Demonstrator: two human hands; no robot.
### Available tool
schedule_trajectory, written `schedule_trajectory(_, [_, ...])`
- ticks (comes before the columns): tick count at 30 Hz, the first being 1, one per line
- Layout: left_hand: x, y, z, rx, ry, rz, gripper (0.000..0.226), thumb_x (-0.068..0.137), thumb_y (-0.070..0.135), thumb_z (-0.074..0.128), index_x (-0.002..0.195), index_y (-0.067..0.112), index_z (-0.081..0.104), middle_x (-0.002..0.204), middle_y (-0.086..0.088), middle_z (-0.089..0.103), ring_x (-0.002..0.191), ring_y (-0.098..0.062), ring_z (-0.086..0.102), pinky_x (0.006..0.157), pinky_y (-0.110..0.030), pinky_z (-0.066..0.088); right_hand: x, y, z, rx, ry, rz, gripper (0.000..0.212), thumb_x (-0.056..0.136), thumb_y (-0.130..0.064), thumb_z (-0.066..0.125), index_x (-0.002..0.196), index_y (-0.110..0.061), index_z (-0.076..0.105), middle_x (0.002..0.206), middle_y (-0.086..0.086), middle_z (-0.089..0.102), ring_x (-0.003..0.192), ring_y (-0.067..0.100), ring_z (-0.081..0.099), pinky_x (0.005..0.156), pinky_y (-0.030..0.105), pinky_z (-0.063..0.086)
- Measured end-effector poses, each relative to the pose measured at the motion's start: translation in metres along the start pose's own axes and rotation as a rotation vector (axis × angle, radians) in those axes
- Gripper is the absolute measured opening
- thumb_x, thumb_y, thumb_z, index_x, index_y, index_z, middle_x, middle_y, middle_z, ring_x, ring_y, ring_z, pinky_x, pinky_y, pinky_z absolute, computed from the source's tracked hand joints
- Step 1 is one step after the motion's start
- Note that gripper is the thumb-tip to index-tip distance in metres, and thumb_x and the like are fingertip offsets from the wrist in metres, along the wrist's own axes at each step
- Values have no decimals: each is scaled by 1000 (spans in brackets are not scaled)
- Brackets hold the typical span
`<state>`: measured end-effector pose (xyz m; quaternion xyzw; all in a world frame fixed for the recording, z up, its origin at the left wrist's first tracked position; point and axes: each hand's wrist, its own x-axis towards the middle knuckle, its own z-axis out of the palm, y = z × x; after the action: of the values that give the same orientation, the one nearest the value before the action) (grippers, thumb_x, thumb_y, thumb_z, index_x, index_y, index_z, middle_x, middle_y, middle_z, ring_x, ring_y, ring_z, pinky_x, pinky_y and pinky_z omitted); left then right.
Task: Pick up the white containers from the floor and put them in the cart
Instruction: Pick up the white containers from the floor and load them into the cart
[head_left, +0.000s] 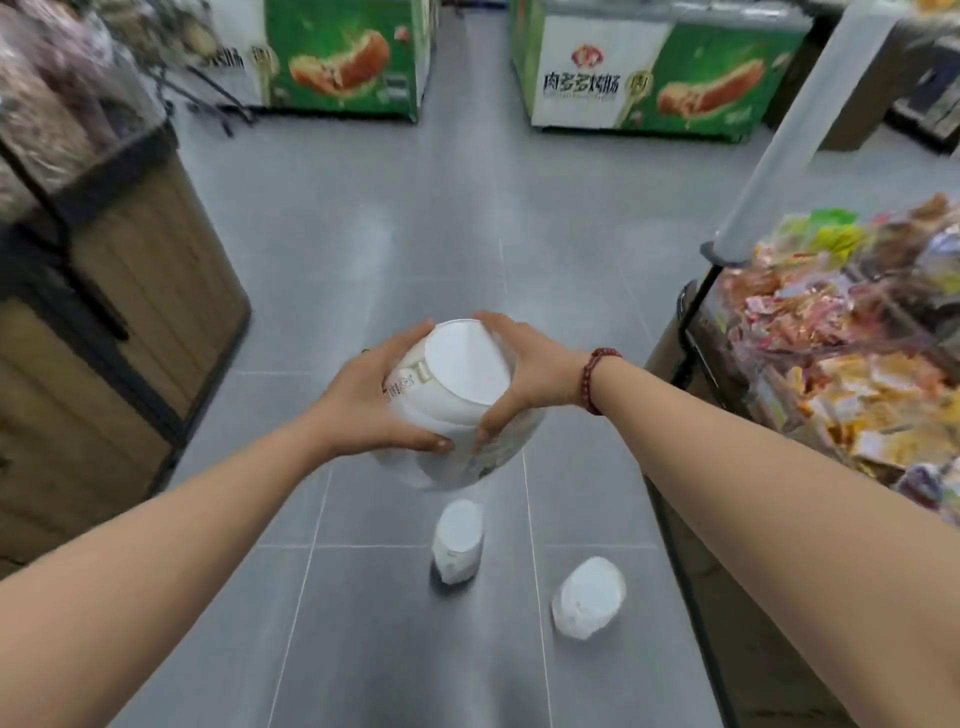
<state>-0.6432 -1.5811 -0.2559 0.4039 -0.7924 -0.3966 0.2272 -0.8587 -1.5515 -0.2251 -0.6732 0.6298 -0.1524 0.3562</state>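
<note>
A large white container (457, 384) with a flat white lid is held tilted above the grey floor. My left hand (374, 400) grips its left side and my right hand (524, 374) grips its right side, thumbs low on the body. Below it, two smaller white containers stand on the floor: one (458, 540) directly underneath, another (588, 597) to the right near the display base. No cart shows in this view.
A wood-panelled display stand (130, 312) lines the left. A snack display with bagged goods (841, 332) lines the right, with a grey post (779, 130) rising from it. Two green freezer cabinets (343, 57) (654, 73) stand at the far end of the aisle.
</note>
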Motion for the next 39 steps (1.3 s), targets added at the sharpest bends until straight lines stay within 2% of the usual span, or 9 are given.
schedule_trajectory(2, [-8,37,-41,-6,66,29,104,33,45,88,123,59,37,115,40,47,109,8,49,95,-17,41,-15,-45,-30,55,20,-62,107,50,-24,93,138,-29,33,126,-13,46,119,10,44,94,26,42])
schedule_trajectory(5, [-26,89,-91,-21,204,103,96,30,50,84,114,66,39,119,35,52,110,11,51,90,-8,38,-36,-111,-68,86,33,-131,115,36,-33,92,137,-31,36,128,-11,49,117,12,48,83,26,49])
schedule_trajectory(8, [-52,132,-126,-65,306,149,98,41,33,94,123,55,46,124,30,52,110,18,48,86,-3,39,-55,-163,-98,101,22,-215,104,42,-27,90,133,-29,40,122,-11,51,112,11,50,72,23,48])
schedule_trajectory(13, [-95,186,-158,-175,504,184,93,50,2,91,131,29,55,121,17,61,104,11,58,78,-9,48,-89,-225,-131,136,-13,-391,56,66,-10,83,107,-29,50,99,-18,52,92,1,54,73,19,52])
schedule_trajectory(17, [-139,204,-166,-236,642,166,88,51,-2,90,126,31,58,117,18,63,101,10,60,74,-12,51,-95,-262,-120,140,-66,-490,74,58,-32,89,119,-25,47,110,-13,53,101,8,55,87,31,51])
schedule_trajectory(27, [-346,196,-154,-290,997,-62,82,46,25,86,124,35,61,123,8,64,110,-11,62,83,-31,56,-133,-336,21,124,-364,-901,80,54,-39,88,126,-33,54,129,-14,48,120,11,48,105,40,42])
schedule_trajectory(32, [-483,203,-140,-278,1225,-164,76,45,19,82,117,31,63,105,3,69,85,-5,68,62,-19,52,-193,-388,115,167,-521,-1060,77,51,-34,90,120,-38,57,128,-18,50,118,4,49,101,33,45])
schedule_trajectory(36, [-604,214,-128,-241,1387,-225,76,41,28,81,115,31,64,104,13,71,92,-5,68,66,-21,54,-261,-440,203,258,-645,-1127,78,51,-24,92,122,-31,60,123,-14,52,112,2,52,92,28,49])
schedule_trajectory(39, [-700,224,-111,-222,1507,-284,81,44,28,82,123,27,63,113,2,68,97,-18,66,67,-25,54,-320,-478,272,306,-743,-1192,76,50,-22,92,120,-27,61,123,-10,53,111,3,53,87,24,51])
